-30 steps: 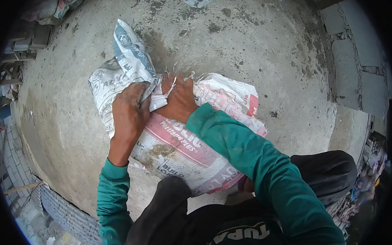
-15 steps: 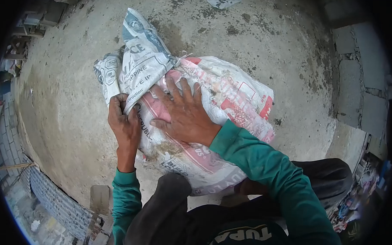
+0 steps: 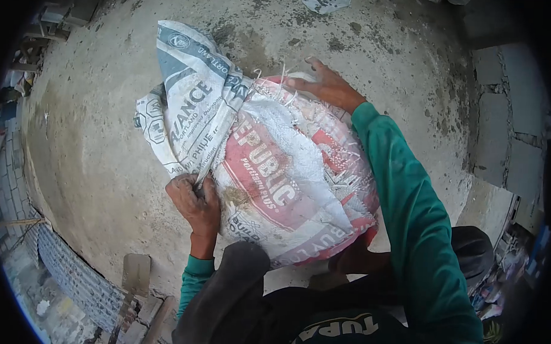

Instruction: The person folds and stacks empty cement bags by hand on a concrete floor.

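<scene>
A red and white sack point(image 3: 269, 166) marked "REPUBLIC" bulges on the concrete floor in front of my knees. Over its upper left side lies a blue-grey and white cement bag point(image 3: 196, 102), bunched where it meets the sack. My left hand point(image 3: 197, 199) pinches the lower edge of this bag between thumb and fingers. At the far upper edge of the red and white sack, beside frayed white strands, my right hand point(image 3: 327, 87) is spread with its fingers apart, touching the sack's edge.
Concrete floor point(image 3: 94, 159) surrounds the sack. A clear plastic piece point(image 3: 326, 1) lies at the top. Grey blocks point(image 3: 494, 131) line the right side. Corrugated sheeting point(image 3: 78, 274) and a small flat plate point(image 3: 136, 274) are at the lower left.
My right hand has moved from the sack's middle to its far upper edge, uncovering the red print. My left hand has shifted down and right, with the grey-white bag spread flatter.
</scene>
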A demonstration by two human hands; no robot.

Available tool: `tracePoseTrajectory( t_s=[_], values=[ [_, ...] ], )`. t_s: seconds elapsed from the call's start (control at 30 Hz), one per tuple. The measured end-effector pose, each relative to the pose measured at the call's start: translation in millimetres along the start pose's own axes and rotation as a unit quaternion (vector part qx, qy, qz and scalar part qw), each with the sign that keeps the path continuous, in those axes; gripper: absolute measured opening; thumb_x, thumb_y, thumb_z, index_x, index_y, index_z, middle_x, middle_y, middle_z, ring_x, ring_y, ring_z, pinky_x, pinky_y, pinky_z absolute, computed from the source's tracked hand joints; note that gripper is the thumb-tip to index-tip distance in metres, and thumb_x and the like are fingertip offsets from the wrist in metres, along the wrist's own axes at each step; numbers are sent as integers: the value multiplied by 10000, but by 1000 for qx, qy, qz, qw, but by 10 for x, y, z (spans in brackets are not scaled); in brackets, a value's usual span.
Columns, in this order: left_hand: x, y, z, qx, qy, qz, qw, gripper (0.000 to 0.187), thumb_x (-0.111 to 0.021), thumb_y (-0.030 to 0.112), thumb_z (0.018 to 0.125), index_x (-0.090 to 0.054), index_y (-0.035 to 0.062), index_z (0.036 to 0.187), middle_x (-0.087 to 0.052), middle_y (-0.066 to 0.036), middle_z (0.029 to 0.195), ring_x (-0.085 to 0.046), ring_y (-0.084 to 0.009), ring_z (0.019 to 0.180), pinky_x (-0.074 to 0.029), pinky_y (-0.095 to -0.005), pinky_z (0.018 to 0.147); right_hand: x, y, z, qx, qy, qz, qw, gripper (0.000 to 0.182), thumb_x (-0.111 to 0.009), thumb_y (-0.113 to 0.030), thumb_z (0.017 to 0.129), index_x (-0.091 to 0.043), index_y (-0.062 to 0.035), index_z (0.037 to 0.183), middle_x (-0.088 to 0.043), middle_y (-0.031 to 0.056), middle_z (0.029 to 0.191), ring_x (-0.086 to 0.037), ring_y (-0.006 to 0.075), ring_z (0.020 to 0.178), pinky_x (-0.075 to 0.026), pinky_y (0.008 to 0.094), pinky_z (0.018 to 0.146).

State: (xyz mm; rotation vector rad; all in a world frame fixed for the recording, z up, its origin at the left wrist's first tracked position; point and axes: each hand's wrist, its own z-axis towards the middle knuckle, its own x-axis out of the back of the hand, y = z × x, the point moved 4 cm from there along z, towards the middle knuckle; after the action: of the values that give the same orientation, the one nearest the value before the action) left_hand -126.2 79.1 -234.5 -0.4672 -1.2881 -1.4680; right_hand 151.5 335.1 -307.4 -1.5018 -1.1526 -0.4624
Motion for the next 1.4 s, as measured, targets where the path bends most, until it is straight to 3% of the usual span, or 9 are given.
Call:
tracePoseTrajectory(
  t_s=[0.13, 0.4, 0.5, 0.93, 1.0, 1.03, 1.13, 1.23, 1.4],
  values=[
    [-26, -19, 146, 16, -83, -13, 996, 222, -724, -16, 822, -558, -24, 969, -551, -169, 864, -552, -345, 814, -464, -437, 739, -1034, 240, -142, 43, -329, 374, 866, 1198, -475, -826, 873, -60, 20, 1613, -98, 292, 1664, -109, 385, 1559, -163, 448, 1258],
    [-196, 391, 1345, -138, -58, 22, 989, 364, -639, 23, 848, -599, -18, 1208, -680, -218, 1121, -692, -402, 981, -552, -434, 861, -186, -793, -707, 25, -310, 256, 916, 799, -629, -374, 927, -309, -9, 1562, -418, 278, 1547, -443, 393, 1411, -351, 404, 1158],
    [-478, 438, 1649, -160, -93, 61, 981, 340, -646, 36, 835, -616, 12, 1172, -688, -200, 1112, -689, -400, 961, -553, -449, 841, -477, -745, -650, 70, -207, 211, 953, 684, -665, -507, 890, -526, -108, 1427, -628, 240, 1323, -599, 448, 1203, -472, 472, 1020],
    [-684, 886, 1163, -104, -166, -93, 976, 174, -704, 45, 851, -673, 16, 1020, -677, -184, 968, -678, -397, 866, -540, -437, 764, -852, -596, -790, 160, -96, 107, 976, 463, -604, -353, 938, -578, -78, 1309, -602, 220, 1255, -563, 461, 1133, -418, 535, 1016],
    [-808, 872, 1220, -98, -155, -73, 980, 174, -699, 48, 855, -672, 19, 1025, -674, -180, 967, -674, -394, 872, -535, -435, 767, -700, -708, -726, 235, -128, 230, 936, 485, -584, -410, 959, -583, -99, 1332, -616, 188, 1258, -554, 434, 1193, -425, 510, 1020],
    [-850, 852, 1200, -109, -146, -81, 980, 181, -698, 53, 856, -669, 18, 1031, -672, -179, 964, -670, -392, 867, -532, -436, 766, -527, -748, -832, 48, -231, 568, 789, 649, -565, -510, 964, -512, -51, 1419, -579, 188, 1360, -523, 381, 1300, -409, 457, 1078],
    [-962, 828, 1155, -136, -121, -94, 979, 201, -691, 55, 853, -661, 18, 1048, -671, -178, 961, -667, -388, 849, -531, -439, 760, -226, -813, -949, 15, -207, 639, 740, 760, -548, -564, 1013, -420, 36, 1461, -515, 142, 1411, -452, 198, 1362, -398, 345, 1088],
    [-1046, 773, 1158, -106, -113, -115, 981, 164, -678, 53, 871, -671, 2, 1027, -688, -150, 894, -680, -302, 771, -532, -392, 719, -37, -1028, -1060, 44, -194, 228, 953, 1052, -705, -626, 841, -311, 69, 1525, -448, 304, 1460, -424, 420, 1394, -396, 467, 1121],
    [-800, 849, 1191, 142, -291, -359, 876, 213, -700, 119, 934, -682, -73, 1025, -698, -57, 836, -564, -82, 737, -482, -265, 665, -502, -1044, -872, 65, -135, -27, 988, 892, -754, -518, 760, -514, 103, 1354, -522, 345, 1301, -488, 507, 1252, -401, 632, 1018]
  ],
)
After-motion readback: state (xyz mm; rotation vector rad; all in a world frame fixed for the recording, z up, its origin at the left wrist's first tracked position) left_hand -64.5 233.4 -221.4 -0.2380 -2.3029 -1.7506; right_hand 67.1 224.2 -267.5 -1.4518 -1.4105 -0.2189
